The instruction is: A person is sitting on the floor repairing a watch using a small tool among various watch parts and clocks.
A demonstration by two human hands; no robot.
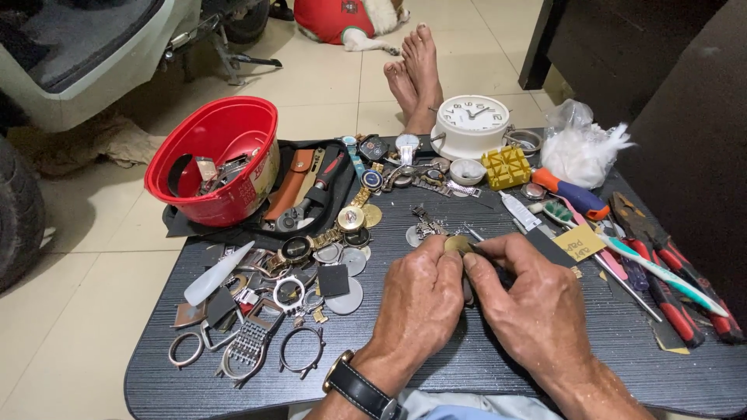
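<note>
Left hand (420, 299): grip pinches a small round brass watch part (457, 244) steady, clear of the table (498, 365).
Right hand (529, 299): grip narrow around a thin tool (476, 234), tip meeting the part.

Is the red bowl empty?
No, the red bowl has a strap and small metal parts lying inside it.

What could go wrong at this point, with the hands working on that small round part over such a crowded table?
The small round part is pinched only at the fingertips of the left hand and right hand; a slip could drop it among the loose watch cases and rings, where it might be hard to find. The tools beside the right hand could be knocked off the table.
</note>
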